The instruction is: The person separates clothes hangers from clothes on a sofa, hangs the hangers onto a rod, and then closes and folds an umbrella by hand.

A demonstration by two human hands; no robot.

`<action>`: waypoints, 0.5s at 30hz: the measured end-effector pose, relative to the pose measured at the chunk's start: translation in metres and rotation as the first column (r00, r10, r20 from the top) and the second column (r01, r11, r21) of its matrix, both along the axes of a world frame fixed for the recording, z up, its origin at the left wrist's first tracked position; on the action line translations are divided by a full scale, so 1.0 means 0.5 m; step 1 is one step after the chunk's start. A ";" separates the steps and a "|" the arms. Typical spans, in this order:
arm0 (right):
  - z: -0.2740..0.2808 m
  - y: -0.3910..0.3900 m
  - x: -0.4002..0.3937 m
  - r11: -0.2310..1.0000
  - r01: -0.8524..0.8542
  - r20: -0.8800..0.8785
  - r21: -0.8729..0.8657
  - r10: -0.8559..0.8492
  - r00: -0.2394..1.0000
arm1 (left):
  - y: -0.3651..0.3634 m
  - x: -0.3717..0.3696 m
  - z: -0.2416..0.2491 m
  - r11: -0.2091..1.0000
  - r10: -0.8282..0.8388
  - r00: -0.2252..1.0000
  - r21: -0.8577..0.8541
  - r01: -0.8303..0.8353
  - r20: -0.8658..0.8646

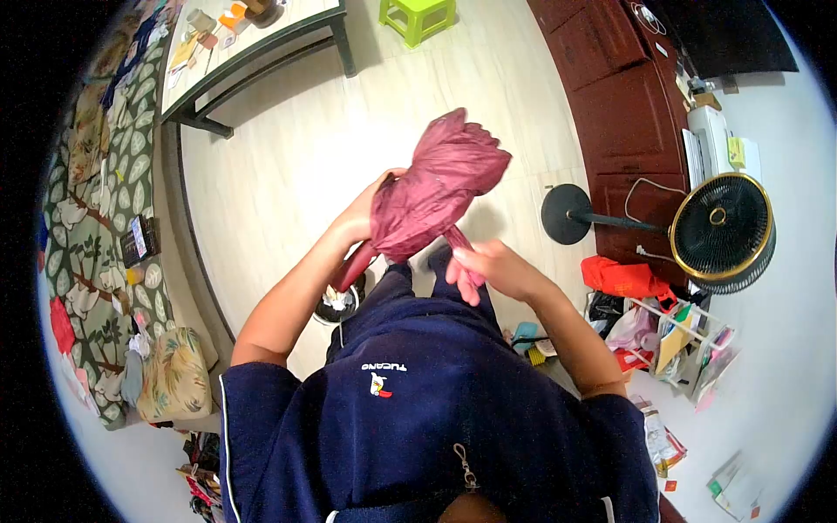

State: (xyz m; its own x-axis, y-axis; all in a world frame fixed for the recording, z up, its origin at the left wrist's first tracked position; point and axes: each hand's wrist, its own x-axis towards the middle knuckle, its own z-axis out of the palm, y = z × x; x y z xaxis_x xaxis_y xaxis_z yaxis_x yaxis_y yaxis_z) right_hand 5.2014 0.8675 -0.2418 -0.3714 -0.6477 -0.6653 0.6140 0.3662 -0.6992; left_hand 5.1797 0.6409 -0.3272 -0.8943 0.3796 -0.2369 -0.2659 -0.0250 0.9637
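A dark pink folded umbrella (pixel 436 183) with loose, bunched fabric is held in front of my body, over the floor. My left hand (pixel 366 209) is wrapped round its left side, and part of that hand is hidden behind the fabric. A darker red end of the umbrella points down and to the left below that hand. On the right, my right hand (pixel 484 268) has its fingers closed on a narrow strip of the same fabric that comes off the lower edge.
A black standing fan (pixel 722 231) is at the right beside dark red cabinets (pixel 623 113). A table (pixel 253 44) and a green stool (pixel 417 17) stand ahead. Near my legs is a small bin (pixel 338 307). Bags and a rack (pixel 680 336) are at lower right.
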 end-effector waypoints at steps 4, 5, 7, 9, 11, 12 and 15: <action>-0.019 -0.019 -0.181 0.980 0.127 0.010 -0.150 -0.127 0.992 | 0.065 -0.144 -0.021 0.926 -0.150 0.971 -0.371 0.071 -0.188; -0.022 -0.013 -0.225 0.970 0.178 0.056 -0.167 -0.171 0.984 | 0.080 -0.186 0.017 0.835 -0.186 0.969 -0.546 0.069 -0.162; -0.039 0.010 -0.315 0.965 0.212 0.089 -0.154 -0.201 0.976 | 0.106 -0.267 0.044 0.742 -0.225 0.944 -0.671 0.005 -0.242; -0.055 0.039 -0.409 0.962 0.209 0.098 -0.177 -0.194 0.976 | 0.131 -0.358 0.058 0.642 -0.289 0.914 -0.766 -0.036 -0.286; -0.044 0.065 -0.481 0.978 0.125 -0.017 -0.167 -0.130 0.991 | 0.149 -0.444 0.062 0.664 -0.223 0.920 -0.741 -0.098 -0.323; -0.029 0.086 -0.521 0.989 0.096 -0.020 -0.115 -0.098 0.995 | 0.158 -0.491 0.050 0.696 -0.172 0.921 -0.705 -0.138 -0.349; 0.017 0.125 -0.634 0.999 -0.048 -0.101 0.019 0.049 0.994 | 0.205 -0.610 0.058 0.727 -0.142 0.939 -0.677 -0.115 -0.313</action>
State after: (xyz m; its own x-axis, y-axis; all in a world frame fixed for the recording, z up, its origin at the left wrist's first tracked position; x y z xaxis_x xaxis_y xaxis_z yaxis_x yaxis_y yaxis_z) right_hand 4.8845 0.9301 -0.2334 -0.4061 -0.6562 -0.6360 0.5211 0.4055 -0.7510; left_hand 4.8745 0.7434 -0.2982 -0.9603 0.2442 -0.1351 0.0652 0.6670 0.7422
